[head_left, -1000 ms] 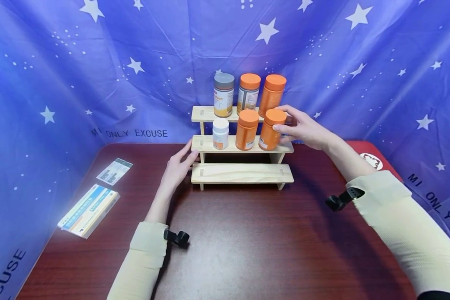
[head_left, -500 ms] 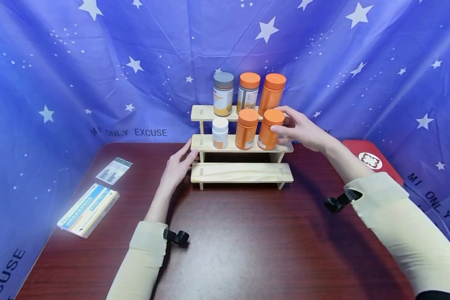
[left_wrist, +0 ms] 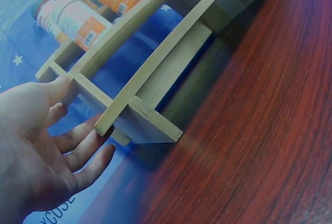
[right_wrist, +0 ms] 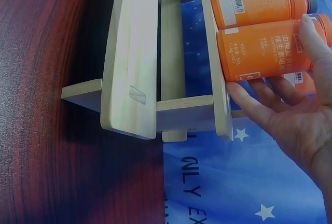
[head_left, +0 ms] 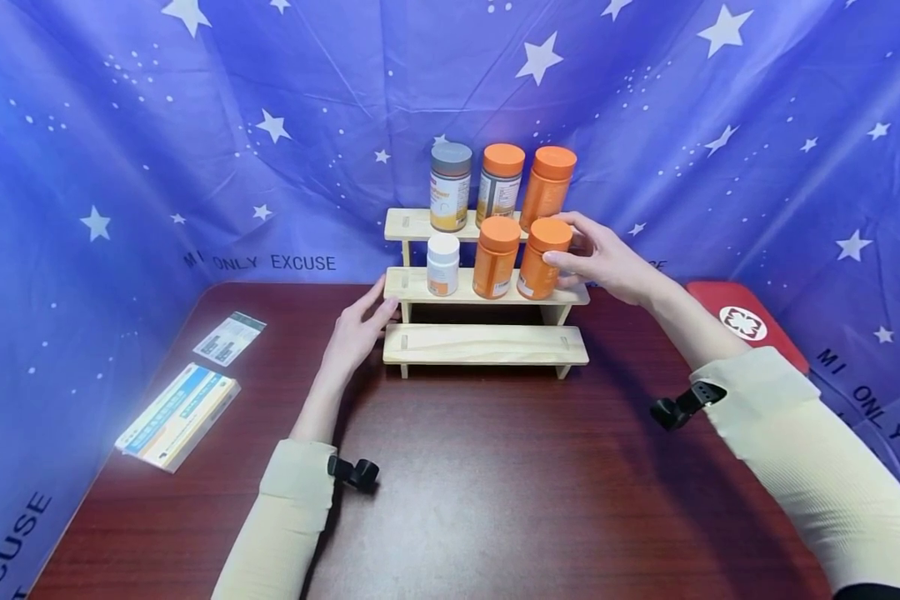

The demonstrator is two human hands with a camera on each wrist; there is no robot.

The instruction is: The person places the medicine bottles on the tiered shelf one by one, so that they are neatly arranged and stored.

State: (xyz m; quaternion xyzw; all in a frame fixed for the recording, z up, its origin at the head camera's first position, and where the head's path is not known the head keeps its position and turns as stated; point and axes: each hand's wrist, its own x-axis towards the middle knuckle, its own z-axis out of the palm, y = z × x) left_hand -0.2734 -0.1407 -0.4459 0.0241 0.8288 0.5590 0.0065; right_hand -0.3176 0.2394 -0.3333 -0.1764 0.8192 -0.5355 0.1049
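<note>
A three-tier wooden rack point(head_left: 485, 345) stands on the table, with bottles on its upper two tiers. My right hand point(head_left: 603, 260) holds an orange supplement bottle point(head_left: 537, 282) at the right of the middle tier, thumb in front and fingers around its far side. Left of it stand another orange bottle point(head_left: 493, 271) and a small white bottle point(head_left: 442, 267). On the top tier are a grey-capped bottle point(head_left: 450, 192), an orange-capped bottle point(head_left: 499, 187) and an orange bottle point(head_left: 549, 187). My left hand point(left_wrist: 41, 146) grips the rack's left end, thumb at the middle tier's corner.
A blue-and-white box point(head_left: 177, 417) and a flat printed packet point(head_left: 229, 338) lie at the table's left. A red case point(head_left: 742, 321) with a white emblem is at the back right. A blue starry curtain point(head_left: 307, 167) hangs close behind the rack.
The orange bottle in my right hand has shifted slightly left, closer to the orange bottle beside it. My left hand stays at the rack's left end.
</note>
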